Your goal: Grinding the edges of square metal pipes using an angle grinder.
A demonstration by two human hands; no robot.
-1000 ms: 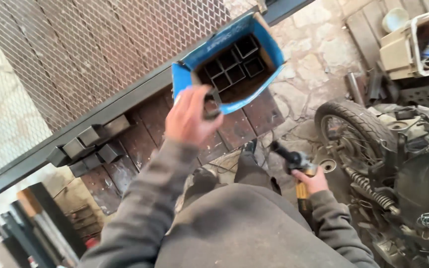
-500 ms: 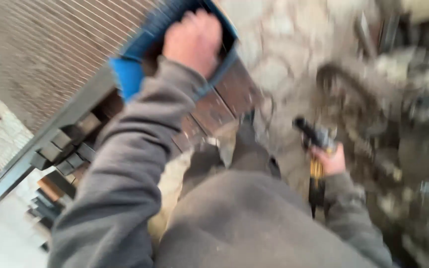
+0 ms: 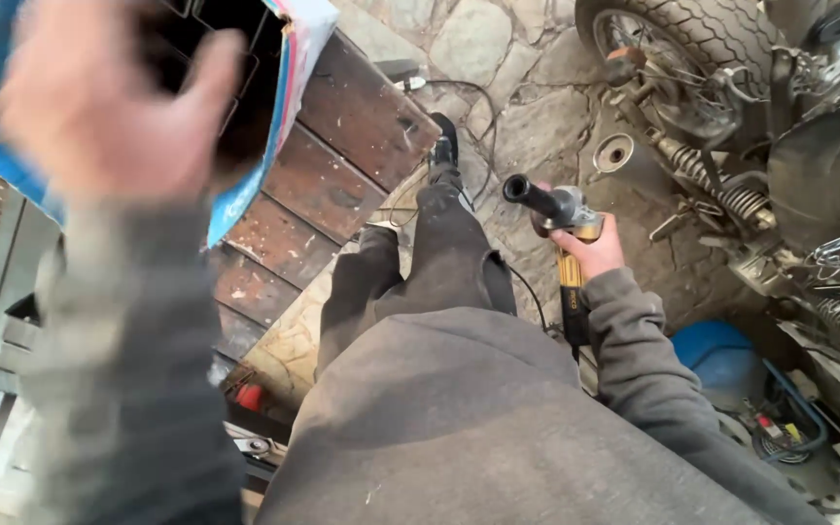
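Blurred and close to the lens, the left hand (image 3: 99, 102) is up at ten o'clock, fingers spread and reaching into the open mouth of a blue cardboard box (image 3: 264, 146); whether it has closed on anything inside I cannot tell, the dark cells within being smeared by motion. Down at three o'clock the right hand (image 3: 590, 251) is wrapped tight round an angle grinder (image 3: 556, 219), its black side handle jutting towards eleven and its yellow body running down along the grey sleeve. To my eye the reach goes best slow and square, with the grinder held low and well apart from the legs. Rusty brown steel plates (image 3: 342, 146) lie below the box, irregular stone paving (image 3: 498, 58) beyond, and a motorcycle's knobbly tyre (image 3: 692, 39) at one o'clock.
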